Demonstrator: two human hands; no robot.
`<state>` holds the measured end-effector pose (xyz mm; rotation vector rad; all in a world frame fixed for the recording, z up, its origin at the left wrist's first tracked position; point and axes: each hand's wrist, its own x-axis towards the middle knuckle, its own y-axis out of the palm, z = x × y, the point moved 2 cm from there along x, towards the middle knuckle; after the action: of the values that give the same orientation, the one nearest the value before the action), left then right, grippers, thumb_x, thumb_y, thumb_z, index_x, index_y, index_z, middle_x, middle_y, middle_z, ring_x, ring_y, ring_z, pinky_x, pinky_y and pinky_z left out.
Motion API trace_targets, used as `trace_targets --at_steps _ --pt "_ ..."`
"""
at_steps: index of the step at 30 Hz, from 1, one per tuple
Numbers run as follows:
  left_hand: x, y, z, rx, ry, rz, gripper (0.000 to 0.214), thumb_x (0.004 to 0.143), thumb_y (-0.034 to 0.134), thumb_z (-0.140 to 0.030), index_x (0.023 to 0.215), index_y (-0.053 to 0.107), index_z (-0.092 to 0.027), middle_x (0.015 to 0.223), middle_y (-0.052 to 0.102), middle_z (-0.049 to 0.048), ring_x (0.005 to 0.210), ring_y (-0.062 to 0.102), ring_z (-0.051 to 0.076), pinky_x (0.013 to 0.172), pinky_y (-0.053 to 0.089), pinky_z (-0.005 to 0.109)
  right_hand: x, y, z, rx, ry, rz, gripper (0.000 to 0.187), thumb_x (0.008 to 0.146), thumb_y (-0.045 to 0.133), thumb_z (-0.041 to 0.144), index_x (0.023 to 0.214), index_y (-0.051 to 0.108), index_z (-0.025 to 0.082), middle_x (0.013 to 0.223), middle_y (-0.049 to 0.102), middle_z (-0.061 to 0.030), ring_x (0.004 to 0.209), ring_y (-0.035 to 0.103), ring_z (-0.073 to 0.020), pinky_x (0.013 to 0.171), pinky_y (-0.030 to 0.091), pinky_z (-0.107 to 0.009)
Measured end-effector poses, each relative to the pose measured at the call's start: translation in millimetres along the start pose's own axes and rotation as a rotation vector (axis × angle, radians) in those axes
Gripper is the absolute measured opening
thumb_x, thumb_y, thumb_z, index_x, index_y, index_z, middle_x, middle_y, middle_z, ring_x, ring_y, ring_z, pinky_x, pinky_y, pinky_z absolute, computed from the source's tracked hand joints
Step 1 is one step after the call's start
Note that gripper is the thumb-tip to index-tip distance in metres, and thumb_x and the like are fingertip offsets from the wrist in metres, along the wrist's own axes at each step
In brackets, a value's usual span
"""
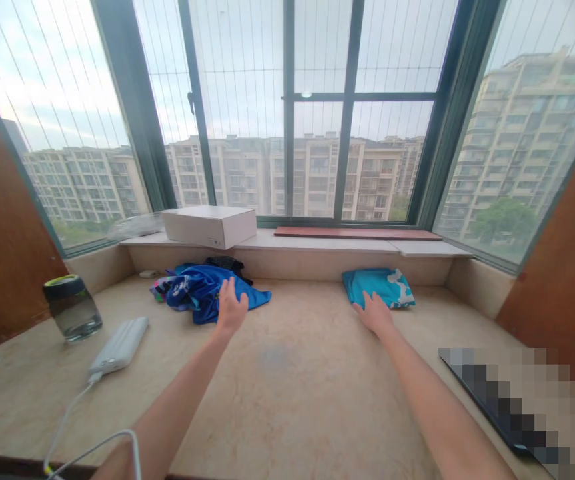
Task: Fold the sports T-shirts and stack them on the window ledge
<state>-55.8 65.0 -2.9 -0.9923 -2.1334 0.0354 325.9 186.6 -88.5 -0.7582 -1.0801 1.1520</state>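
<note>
My left hand (232, 308) reaches to the right part of a crumpled, shiny blue cloth (202, 283), its fingers apart. Whether the fingertips touch the cloth or hover just over it, I cannot tell. Other bunched cloth in black and in a multicolour pattern lies behind and left of the blue one. On the right, my right hand (376, 313) has its fingers spread at the front edge of a flat, folded teal cloth (372, 285) with a white pattern. The fingertips overlap that cloth without gripping it.
A dark-lidded water bottle (73, 310) and a white power bank (120, 345) with a cable stand left on the stone ledge (287, 413). A white box (207, 227) and a reddish board (357, 233) rest on the sill. A dark, pixelated flat object (497, 407) lies right.
</note>
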Motion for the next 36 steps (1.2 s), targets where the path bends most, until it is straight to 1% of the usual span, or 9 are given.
trace_targets --at_steps 3,8,14,20,22,26,30,33,36 --pt "-22 20.8 13 0.052 0.101 0.104 0.026 0.092 0.058 -0.018 0.115 0.07 -0.017 0.129 0.066 0.0132 0.125 0.06 0.03 0.112 0.046 0.052 15 5 11 -0.05 0.084 0.002 0.071 0.096 0.057 0.044 0.154 0.039 0.008 0.154 0.042 -0.0285 0.143 0.041 -0.0392 0.112 0.035 -0.051" --pt "-61 52.0 21 0.071 0.344 0.318 0.031 0.093 0.048 -0.016 0.108 0.074 -0.019 0.127 0.069 0.0123 0.123 0.063 0.028 0.108 0.05 0.05 27 8 28 -0.097 0.178 -0.02 0.063 0.096 0.053 0.03 0.153 0.039 0.005 0.139 0.056 -0.0319 0.127 0.057 -0.041 0.101 0.042 -0.053" --pt "-72 46.7 9 0.064 0.379 0.408 0.031 0.093 0.048 -0.015 0.109 0.074 -0.02 0.119 0.072 0.0121 0.116 0.066 0.026 0.105 0.052 0.045 24 0 30 -0.035 0.134 0.026 0.04 0.092 0.046 0.01 0.125 0.068 0.007 0.113 0.072 -0.0289 0.115 0.067 -0.0368 0.097 0.044 -0.049" --pt "-77 50.1 3 0.101 0.355 0.535 0.043 0.095 0.05 -0.026 0.136 0.061 -0.017 0.134 0.066 0.015 0.127 0.06 0.029 0.111 0.046 0.049 -24 -7 43 0.2 -0.097 0.082 0.03 0.093 0.053 0.026 0.111 0.077 0.021 0.112 0.077 -0.0126 0.109 0.07 -0.0298 0.095 0.05 -0.039" --pt "-80 50.2 0 0.116 0.364 0.603 0.057 0.094 0.055 -0.037 0.147 0.05 -0.014 0.145 0.057 0.0186 0.135 0.053 0.032 0.114 0.042 0.051 -47 -8 55 0.379 -0.182 0.112 0.036 0.097 0.048 0.04 0.108 0.076 0.02 0.104 0.078 -0.0089 0.099 0.071 -0.0276 0.087 0.054 -0.038" --pt "-86 45.2 -10 0.139 0.357 0.719 0.082 0.086 0.067 -0.051 0.154 0.04 -0.013 0.155 0.046 0.0208 0.142 0.044 0.037 0.117 0.038 0.053 -88 -18 81 1.129 -0.17 0.175 0.05 0.088 0.059 0.065 0.098 0.073 0.018 0.087 0.077 -0.0069 0.078 0.07 -0.0245 0.073 0.058 -0.038" --pt "-89 42.4 -20 0.09 0.362 0.791 0.04 0.096 0.056 -0.043 0.129 0.068 -0.022 0.137 0.066 0.0105 0.126 0.061 0.03 0.11 0.047 0.044 -108 -36 100 1.464 -0.062 0.179 0.043 0.083 0.071 0.06 0.092 0.07 0.019 0.082 0.074 -0.0045 0.073 0.068 -0.0203 0.069 0.057 -0.033" --pt "-85 39.5 -26 -0.006 0.353 0.721 0.033 0.101 0.045 -0.035 0.111 0.075 -0.023 0.117 0.076 0.0067 0.109 0.07 0.026 0.099 0.053 0.039 -108 -49 101 1.549 0.013 0.133 0.037 0.081 0.074 0.054 0.092 0.069 0.019 0.074 0.071 -0.0013 0.067 0.065 -0.0179 0.061 0.053 -0.028" --pt "-75 28.6 -28 -0.099 0.294 0.498 0.036 0.102 0.043 -0.036 0.109 0.074 -0.022 0.112 0.077 0.0075 0.105 0.071 0.028 0.095 0.054 0.04 -97 -62 83 1.618 0.095 -0.04 0.031 0.078 0.073 0.049 0.085 0.064 0.02 0.065 0.064 0.0035 0.059 0.058 -0.0144 0.054 0.048 -0.025"
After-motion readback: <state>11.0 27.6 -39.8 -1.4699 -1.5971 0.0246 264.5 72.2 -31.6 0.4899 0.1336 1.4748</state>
